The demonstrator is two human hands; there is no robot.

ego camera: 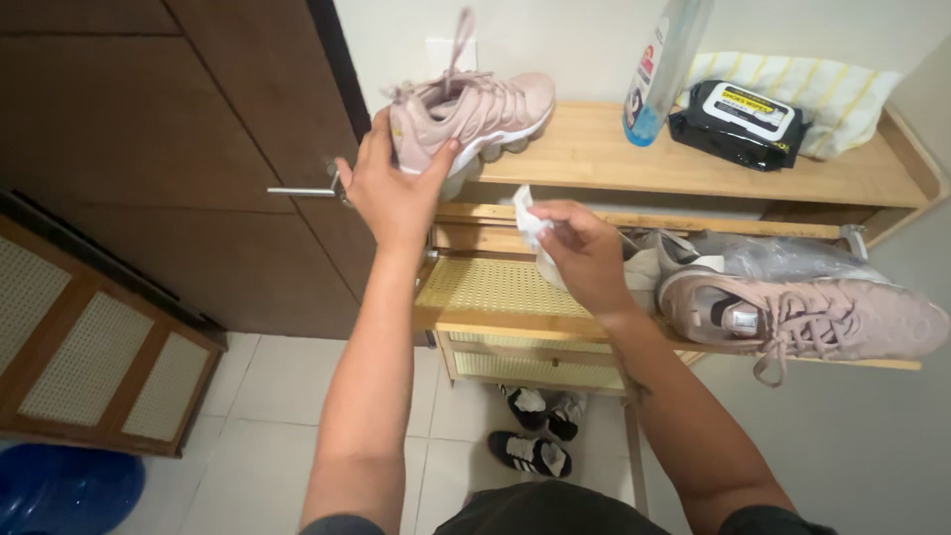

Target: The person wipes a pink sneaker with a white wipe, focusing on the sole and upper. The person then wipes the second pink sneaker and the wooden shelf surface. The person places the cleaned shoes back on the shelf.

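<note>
Lower left of frame: blue round container [64, 487] on tiled floor [267, 436], cane-panel cabinet [89, 347] above it, dark wooden door [198, 129] with metal handle [302, 191] behind. Centre: left hand [388, 188] clamped on heel of pink sneaker [474, 111] resting on top shelf [594, 159] of wooden rack, upper middle; right hand [584, 253] just below, fingers pinched shut on crumpled white wipe [530, 220] over pulled-out cane shelf [490, 287]; black-and-white shoes [535, 436] on floor underneath. Right: second pink sneaker [802, 315] on lower shelf, blue spray bottle [659, 69], black wipes pack [743, 121] and yellow-striped towel [822, 94] upper right.
</note>
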